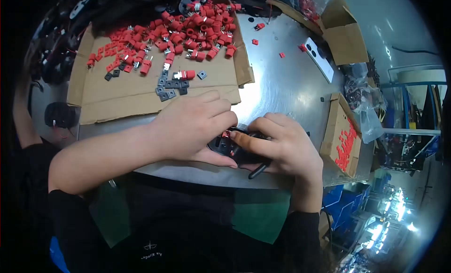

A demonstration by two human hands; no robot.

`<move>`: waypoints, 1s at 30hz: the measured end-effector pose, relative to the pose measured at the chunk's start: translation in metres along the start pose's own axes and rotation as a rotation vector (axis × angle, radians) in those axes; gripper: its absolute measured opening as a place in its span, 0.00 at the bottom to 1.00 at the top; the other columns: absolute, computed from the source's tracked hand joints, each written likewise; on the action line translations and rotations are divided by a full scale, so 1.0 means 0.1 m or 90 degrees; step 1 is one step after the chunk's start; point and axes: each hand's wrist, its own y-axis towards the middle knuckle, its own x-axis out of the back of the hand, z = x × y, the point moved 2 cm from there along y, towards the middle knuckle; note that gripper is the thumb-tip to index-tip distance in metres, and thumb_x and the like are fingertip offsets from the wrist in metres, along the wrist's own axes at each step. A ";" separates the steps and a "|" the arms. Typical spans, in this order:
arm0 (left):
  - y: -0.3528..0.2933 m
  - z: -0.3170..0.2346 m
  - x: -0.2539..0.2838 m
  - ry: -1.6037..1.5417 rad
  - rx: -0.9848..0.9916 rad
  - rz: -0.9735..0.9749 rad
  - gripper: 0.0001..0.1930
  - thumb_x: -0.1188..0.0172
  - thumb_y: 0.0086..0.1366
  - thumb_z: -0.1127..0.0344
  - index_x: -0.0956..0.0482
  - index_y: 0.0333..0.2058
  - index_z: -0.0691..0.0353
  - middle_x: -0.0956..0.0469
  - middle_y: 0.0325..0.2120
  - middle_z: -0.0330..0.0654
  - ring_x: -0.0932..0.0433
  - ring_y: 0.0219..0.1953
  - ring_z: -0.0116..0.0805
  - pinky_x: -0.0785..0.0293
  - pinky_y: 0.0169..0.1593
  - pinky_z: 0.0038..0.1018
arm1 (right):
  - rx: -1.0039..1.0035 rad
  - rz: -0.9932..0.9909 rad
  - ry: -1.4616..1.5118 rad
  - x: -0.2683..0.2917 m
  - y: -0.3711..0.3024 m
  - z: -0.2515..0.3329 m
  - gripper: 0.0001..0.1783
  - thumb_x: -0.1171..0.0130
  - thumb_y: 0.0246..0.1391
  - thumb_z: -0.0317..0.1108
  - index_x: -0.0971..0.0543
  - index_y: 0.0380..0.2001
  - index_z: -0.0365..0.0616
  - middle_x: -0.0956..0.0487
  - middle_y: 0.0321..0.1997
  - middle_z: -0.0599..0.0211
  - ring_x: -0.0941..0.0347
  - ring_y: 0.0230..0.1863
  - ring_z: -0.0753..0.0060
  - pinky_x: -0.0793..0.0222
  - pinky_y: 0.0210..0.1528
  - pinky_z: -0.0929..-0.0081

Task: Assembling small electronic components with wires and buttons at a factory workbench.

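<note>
Fingers of our left hand are gripping a black housing; our right hand is clasping it too, thumb pressing by a red piece between them. We are apparently seating that piece, the next move likely needing steady pressure.

Glare on metal tabletop, blown-out lamps, dark fisheye edges
</note>
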 end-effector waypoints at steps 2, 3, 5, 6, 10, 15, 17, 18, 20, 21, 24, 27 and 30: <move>-0.01 0.01 -0.03 0.028 0.016 0.035 0.31 0.26 0.50 0.38 0.24 0.37 0.59 0.26 0.35 0.42 0.26 0.37 0.43 0.25 0.38 0.36 | 0.006 0.006 -0.009 -0.01 0.03 0.04 0.26 0.27 0.43 0.47 0.14 0.48 0.54 0.24 0.32 0.69 0.27 0.31 0.62 0.32 0.34 0.65; -0.01 0.01 -0.03 0.027 -0.015 0.040 0.32 0.29 0.52 0.35 0.24 0.36 0.61 0.26 0.36 0.42 0.26 0.39 0.41 0.25 0.41 0.35 | 0.018 0.004 -0.020 -0.01 0.05 0.06 0.26 0.28 0.43 0.47 0.14 0.48 0.54 0.24 0.33 0.69 0.28 0.31 0.62 0.32 0.34 0.66; 0.01 0.02 0.02 0.028 -0.037 0.040 0.33 0.32 0.53 0.32 0.24 0.35 0.62 0.25 0.37 0.42 0.27 0.41 0.40 0.26 0.43 0.35 | 0.022 0.011 -0.012 -0.04 0.04 0.09 0.26 0.28 0.42 0.47 0.14 0.48 0.54 0.23 0.33 0.69 0.28 0.31 0.63 0.33 0.34 0.66; 0.02 0.00 0.06 0.068 -0.079 0.023 0.35 0.33 0.54 0.30 0.23 0.34 0.63 0.25 0.37 0.43 0.28 0.43 0.40 0.29 0.46 0.35 | 0.021 0.008 -0.006 -0.04 0.04 0.11 0.26 0.28 0.42 0.47 0.14 0.47 0.53 0.23 0.33 0.69 0.28 0.31 0.63 0.33 0.34 0.66; -0.06 0.07 0.10 0.103 -0.056 0.051 0.39 0.37 0.54 0.26 0.19 0.29 0.66 0.25 0.38 0.44 0.30 0.46 0.41 0.37 0.51 0.36 | 0.016 0.024 -0.015 -0.03 0.07 0.15 0.26 0.28 0.41 0.47 0.14 0.47 0.53 0.23 0.34 0.68 0.28 0.31 0.63 0.33 0.34 0.66; -0.02 0.09 0.04 0.065 -0.076 0.051 0.38 0.37 0.54 0.26 0.16 0.27 0.66 0.25 0.36 0.43 0.30 0.44 0.40 0.37 0.50 0.37 | 0.013 0.024 -0.026 -0.01 0.06 0.15 0.28 0.26 0.39 0.47 0.14 0.47 0.52 0.22 0.36 0.67 0.26 0.33 0.62 0.32 0.35 0.66; 0.00 0.09 0.04 0.034 -0.071 0.074 0.38 0.37 0.55 0.26 0.16 0.26 0.65 0.25 0.35 0.43 0.30 0.44 0.40 0.37 0.50 0.37 | 0.009 0.016 -0.008 -0.04 0.05 0.11 0.29 0.25 0.38 0.47 0.14 0.48 0.51 0.21 0.36 0.67 0.25 0.34 0.61 0.32 0.35 0.65; 0.00 0.11 0.04 0.031 -0.065 0.083 0.38 0.37 0.55 0.26 0.16 0.26 0.65 0.25 0.34 0.43 0.31 0.44 0.41 0.38 0.50 0.37 | 0.007 0.011 0.012 -0.04 0.06 0.10 0.30 0.24 0.37 0.46 0.14 0.48 0.51 0.21 0.37 0.66 0.24 0.35 0.60 0.31 0.35 0.65; 0.00 0.13 0.06 0.028 -0.062 0.086 0.37 0.37 0.55 0.27 0.16 0.26 0.65 0.25 0.33 0.43 0.31 0.43 0.41 0.38 0.49 0.38 | -0.001 0.019 0.009 -0.02 0.10 0.12 0.30 0.23 0.37 0.45 0.14 0.48 0.50 0.21 0.37 0.65 0.23 0.37 0.59 0.30 0.37 0.64; 0.00 0.13 0.06 0.030 -0.060 0.092 0.37 0.37 0.55 0.27 0.16 0.26 0.65 0.25 0.34 0.44 0.30 0.44 0.42 0.38 0.51 0.38 | -0.003 0.015 0.012 -0.03 0.10 0.12 0.30 0.22 0.37 0.44 0.14 0.48 0.50 0.20 0.37 0.65 0.23 0.37 0.58 0.29 0.38 0.64; -0.03 0.14 0.06 0.027 -0.082 0.031 0.36 0.35 0.54 0.28 0.17 0.26 0.65 0.27 0.36 0.45 0.31 0.45 0.44 0.38 0.52 0.41 | -0.004 0.023 0.010 -0.01 0.12 0.13 0.29 0.23 0.40 0.43 0.15 0.49 0.51 0.21 0.37 0.65 0.23 0.37 0.58 0.27 0.39 0.63; -0.05 0.14 0.03 0.025 -0.105 -0.039 0.36 0.33 0.52 0.29 0.18 0.26 0.66 0.28 0.38 0.47 0.32 0.46 0.46 0.39 0.53 0.43 | -0.008 0.027 0.033 0.00 0.13 0.13 0.27 0.24 0.42 0.42 0.15 0.50 0.51 0.22 0.37 0.65 0.23 0.38 0.57 0.26 0.41 0.62; -0.06 0.13 0.03 0.032 -0.094 -0.021 0.38 0.34 0.53 0.29 0.17 0.27 0.68 0.27 0.41 0.49 0.32 0.48 0.47 0.38 0.55 0.43 | 0.004 0.034 0.046 0.00 0.12 0.11 0.31 0.21 0.40 0.44 0.16 0.50 0.46 0.20 0.39 0.61 0.21 0.40 0.56 0.26 0.41 0.62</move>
